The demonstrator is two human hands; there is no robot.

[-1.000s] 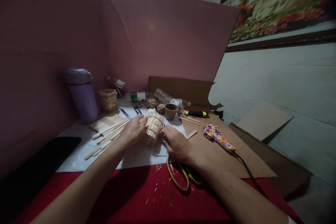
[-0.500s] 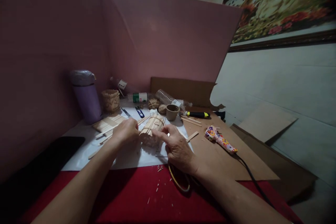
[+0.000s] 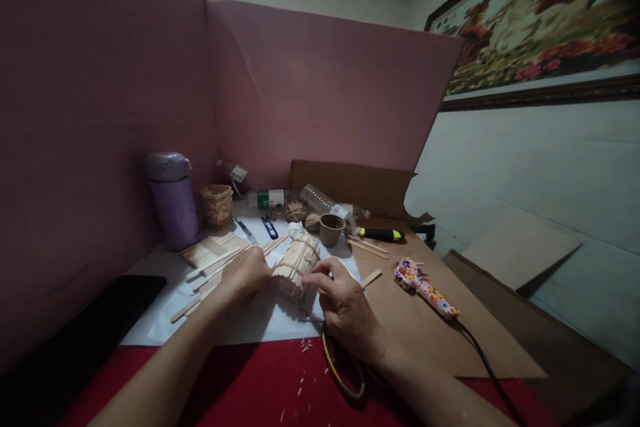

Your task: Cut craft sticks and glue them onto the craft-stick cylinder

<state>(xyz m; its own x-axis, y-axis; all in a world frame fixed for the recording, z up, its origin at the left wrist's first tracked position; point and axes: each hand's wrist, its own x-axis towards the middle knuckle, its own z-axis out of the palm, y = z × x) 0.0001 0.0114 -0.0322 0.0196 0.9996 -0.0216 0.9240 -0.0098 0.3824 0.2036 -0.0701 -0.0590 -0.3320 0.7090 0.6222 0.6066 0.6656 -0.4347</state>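
Adjusting the band (image 3: 290, 269) around the cup (image 3: 299, 255) seems in hand; next calls for even tension. The left hand (image 3: 249, 272) is curled, the right hand (image 3: 347, 301) half-curled; cannot tell either's grip

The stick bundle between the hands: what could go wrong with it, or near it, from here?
The bundle is rounded and seems to lie on its side, so it might roll if not steadied. The scissors show close beside the right hand, which could knock them. The left hand is beside loose sticks and might scatter them.
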